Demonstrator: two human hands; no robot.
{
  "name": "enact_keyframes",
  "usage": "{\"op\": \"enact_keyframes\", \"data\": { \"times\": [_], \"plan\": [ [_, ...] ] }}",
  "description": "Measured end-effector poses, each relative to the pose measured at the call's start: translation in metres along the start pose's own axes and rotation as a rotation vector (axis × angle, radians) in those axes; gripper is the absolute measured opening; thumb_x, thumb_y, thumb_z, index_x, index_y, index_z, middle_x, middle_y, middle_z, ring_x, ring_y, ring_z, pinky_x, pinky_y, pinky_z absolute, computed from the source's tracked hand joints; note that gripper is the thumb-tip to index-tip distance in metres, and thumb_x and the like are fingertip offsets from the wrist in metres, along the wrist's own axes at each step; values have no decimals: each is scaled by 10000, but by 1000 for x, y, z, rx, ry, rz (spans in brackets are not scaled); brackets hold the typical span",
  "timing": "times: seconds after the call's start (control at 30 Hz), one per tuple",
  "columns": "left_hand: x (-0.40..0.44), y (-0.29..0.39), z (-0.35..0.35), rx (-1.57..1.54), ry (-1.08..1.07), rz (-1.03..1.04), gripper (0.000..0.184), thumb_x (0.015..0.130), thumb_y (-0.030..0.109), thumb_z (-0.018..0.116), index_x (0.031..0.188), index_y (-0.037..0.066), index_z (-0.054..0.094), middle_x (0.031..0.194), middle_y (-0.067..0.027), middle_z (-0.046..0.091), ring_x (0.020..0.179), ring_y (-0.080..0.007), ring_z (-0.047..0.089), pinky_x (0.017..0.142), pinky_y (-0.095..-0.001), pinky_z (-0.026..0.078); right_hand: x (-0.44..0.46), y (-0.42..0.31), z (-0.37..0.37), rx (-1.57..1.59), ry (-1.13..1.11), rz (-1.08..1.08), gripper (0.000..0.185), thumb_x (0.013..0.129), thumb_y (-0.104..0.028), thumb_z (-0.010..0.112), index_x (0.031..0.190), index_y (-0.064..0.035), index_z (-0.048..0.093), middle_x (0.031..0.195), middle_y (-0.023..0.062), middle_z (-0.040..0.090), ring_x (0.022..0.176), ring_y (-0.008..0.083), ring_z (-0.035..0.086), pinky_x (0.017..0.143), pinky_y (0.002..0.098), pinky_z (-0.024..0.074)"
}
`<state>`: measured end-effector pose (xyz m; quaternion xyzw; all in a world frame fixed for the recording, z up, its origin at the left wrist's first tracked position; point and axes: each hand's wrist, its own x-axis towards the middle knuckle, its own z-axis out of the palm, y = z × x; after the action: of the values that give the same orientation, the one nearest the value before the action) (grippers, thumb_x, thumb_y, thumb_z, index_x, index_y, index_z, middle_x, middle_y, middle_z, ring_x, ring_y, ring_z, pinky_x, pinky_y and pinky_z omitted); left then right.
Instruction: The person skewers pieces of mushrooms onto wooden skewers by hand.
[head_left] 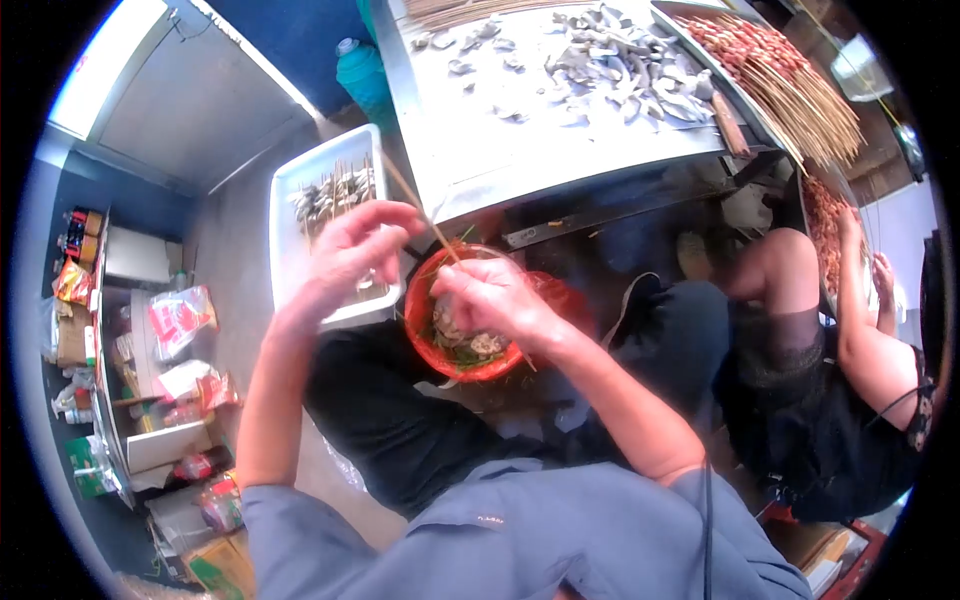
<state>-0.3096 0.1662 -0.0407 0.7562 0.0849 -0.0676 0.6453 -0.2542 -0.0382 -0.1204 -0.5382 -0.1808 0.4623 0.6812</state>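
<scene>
While the right hand point(488, 298) pinches a bamboo skewer point(405, 185) above the red basin point(482, 373), the left hand point(352, 258) curls half-open. Its hold, if any, is unclear.

Blue wall point(288, 42), grey floor point(235, 235); pale-topped table point(450, 145)

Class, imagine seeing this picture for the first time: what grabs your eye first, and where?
Probably the round orange-red bowl at centre, beneath the right hand pinching a thin wooden skewer. Next, the white tabletop at the top, scattered with grey pieces, and the white rectangular tray left of the bowl.
</scene>
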Motion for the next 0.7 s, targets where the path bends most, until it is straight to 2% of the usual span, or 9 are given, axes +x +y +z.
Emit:
{"op": "enact_keyframes", "data": {
  "times": [0.07,0.1,0.13,0.2,0.33,0.4,0.6,0.67,0.7],
  "plan": [
    [6,2,27,-76,-17,-4,270,967,194,568,1150,-3,595,977,-62,662,635,-67,570,586,-197,459,2,7,2,-124,2,-130,416,981,-375,514,767,-32,615,592,23,583,563,110,554,542,285,443],
    [10,0,38,-83,44,31,225,966,188,569,1070,-5,616,944,-70,666,612,-73,559,553,-204,447,-4,0,4,-152,3,-91,443,969,-372,512,713,-21,602,603,40,589,601,137,585,571,317,461],
    [13,0,43,-28,67,49,211,971,198,564,984,-2,628,867,-72,661,581,-84,546,522,-209,432,0,6,3,-220,20,-142,431,961,-363,517,738,-4,606,600,54,587,607,140,586,583,327,464],
    [2,6,49,-56,116,61,227,987,207,547,941,2,631,800,-72,649,560,-92,539,513,-209,434,-8,4,-2,-248,-25,-160,415,956,-347,528,760,10,606,602,62,583,604,133,573,583,331,460],
    [5,-7,37,-297,259,186,212,995,193,534,1001,6,636,767,-70,647,583,-109,550,544,-213,443,-19,0,-4,-214,52,-188,345,938,-285,566,783,19,616,616,74,579,609,122,563,584,336,453],
    [12,-9,32,-368,311,214,218,999,195,530,1008,4,635,774,-73,645,601,-114,555,554,-213,447,-19,0,-8,-256,158,-378,289,927,-250,584,840,22,631,634,80,588,619,120,568,577,335,451],
    [36,1,45,-365,238,254,263,1012,227,507,1032,-7,625,826,-91,646,648,-123,571,589,-229,464,-31,-14,-18,-205,332,-520,174,914,-148,591,903,21,633,672,88,611,658,123,578,618,312,471],
    [47,25,62,-389,235,291,311,1020,269,482,1050,-6,625,849,-94,647,660,-126,571,596,-253,467,-37,-26,-22,-210,384,-422,178,944,-142,563,1027,-2,634,840,77,657,801,156,624,727,309,502],
    [56,26,63,-418,239,322,341,1021,286,460,1062,-9,624,873,-98,652,658,-127,570,608,-270,470,-38,-28,-25,-203,425,-461,153,943,-117,552,1030,-2,606,804,65,645,751,138,613,692,298,500]
  ]
}}
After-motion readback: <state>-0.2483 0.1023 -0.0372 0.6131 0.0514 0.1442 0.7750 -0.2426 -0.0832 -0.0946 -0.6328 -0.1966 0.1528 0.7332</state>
